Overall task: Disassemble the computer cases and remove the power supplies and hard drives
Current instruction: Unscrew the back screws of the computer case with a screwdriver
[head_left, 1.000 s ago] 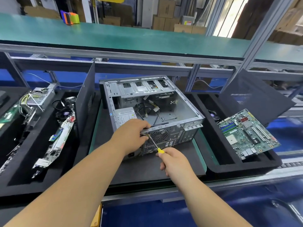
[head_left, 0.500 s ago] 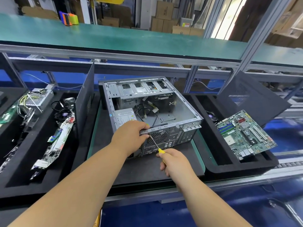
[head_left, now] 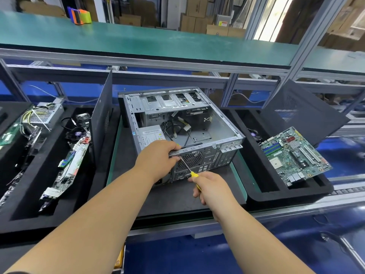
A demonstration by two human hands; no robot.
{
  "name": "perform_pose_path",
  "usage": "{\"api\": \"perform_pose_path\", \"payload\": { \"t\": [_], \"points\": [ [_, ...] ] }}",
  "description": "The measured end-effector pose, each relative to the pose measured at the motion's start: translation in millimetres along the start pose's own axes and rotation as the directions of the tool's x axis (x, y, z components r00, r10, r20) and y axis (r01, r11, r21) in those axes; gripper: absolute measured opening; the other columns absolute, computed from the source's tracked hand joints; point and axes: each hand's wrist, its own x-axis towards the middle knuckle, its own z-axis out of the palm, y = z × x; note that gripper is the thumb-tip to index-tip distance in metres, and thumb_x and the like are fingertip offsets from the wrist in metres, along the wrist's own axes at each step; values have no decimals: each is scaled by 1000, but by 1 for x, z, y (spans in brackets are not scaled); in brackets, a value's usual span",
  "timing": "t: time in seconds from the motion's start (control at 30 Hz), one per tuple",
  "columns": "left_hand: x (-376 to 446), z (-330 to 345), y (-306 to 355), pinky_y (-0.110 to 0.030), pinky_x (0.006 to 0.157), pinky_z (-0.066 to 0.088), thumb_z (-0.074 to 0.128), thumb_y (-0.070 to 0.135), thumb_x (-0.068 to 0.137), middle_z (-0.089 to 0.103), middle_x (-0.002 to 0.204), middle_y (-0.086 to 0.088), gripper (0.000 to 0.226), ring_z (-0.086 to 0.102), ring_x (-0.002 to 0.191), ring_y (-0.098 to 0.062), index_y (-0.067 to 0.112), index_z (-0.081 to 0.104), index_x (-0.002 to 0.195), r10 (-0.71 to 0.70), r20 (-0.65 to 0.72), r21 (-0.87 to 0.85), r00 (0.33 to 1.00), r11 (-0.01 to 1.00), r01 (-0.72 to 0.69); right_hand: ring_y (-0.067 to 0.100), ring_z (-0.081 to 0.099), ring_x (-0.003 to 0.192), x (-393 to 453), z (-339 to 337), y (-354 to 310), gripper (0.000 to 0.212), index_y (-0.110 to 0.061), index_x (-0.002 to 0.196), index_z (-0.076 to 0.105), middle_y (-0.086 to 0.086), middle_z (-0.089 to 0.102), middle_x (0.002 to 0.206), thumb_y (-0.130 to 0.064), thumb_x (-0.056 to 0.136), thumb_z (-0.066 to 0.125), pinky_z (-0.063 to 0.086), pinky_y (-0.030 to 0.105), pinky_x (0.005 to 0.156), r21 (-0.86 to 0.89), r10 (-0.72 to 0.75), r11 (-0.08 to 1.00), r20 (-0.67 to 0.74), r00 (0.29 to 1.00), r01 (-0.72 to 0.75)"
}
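On mat — one computer case [head_left: 197, 123], two hands [head_left: 158, 157]

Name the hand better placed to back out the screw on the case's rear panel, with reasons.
Right hand: it grips the yellow-handled screwdriver, tip at the rear panel. Left hand grips the computer case rim, steadying it.

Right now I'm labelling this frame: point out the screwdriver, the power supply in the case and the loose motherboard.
screwdriver [head_left: 194, 174], head view, yellow handle.
power supply [head_left: 151, 135], head view, labelled top.
motherboard [head_left: 292, 155], head view, board centre.
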Motion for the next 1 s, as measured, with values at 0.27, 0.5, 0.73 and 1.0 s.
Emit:
{"api": "perform_pose_path", "payload": {
  "t": [0.27,0.5,0.73,1.0],
  "points": [
    [0,1,0,-28,89,47,68,37,89,64,120,17,30,55,115,-9,37,66,119,-4,-7,9,1000,1000,4,9,41,38,0,0,-2,18,-15,98,68,-3,59,53,-19,96,51,36,26,50,11,2,1000,2,1000,-2],
    [1,1,0,-25,83,43,68,36,89,65,117,17,28,56,111,-9,37,66,117,-8,-15,5,1000,1000,8,13,34,38,-2,4,-8,23,-9,99,69,2,55,52,-19,99,48,32,27,49,148,122,980,61,991,-130],
    [1,2,-1,-25,82,42,69,35,89,65,117,16,27,55,112,-10,36,66,116,-3,-21,7,1000,1000,3,11,29,37,-2,1,-3,33,1,102,69,5,49,55,-22,103,45,30,24,41,461,171,846,238,956,-266],
    [2,1,-1,-25,81,42,68,35,89,65,116,16,27,55,111,-10,36,66,116,-8,-19,14,1000,1000,8,13,40,43,3,6,-2,19,-14,90,65,-1,52,52,-26,97,51,33,27,49,-65,-21,998,-22,1000,19]
  ]
}}
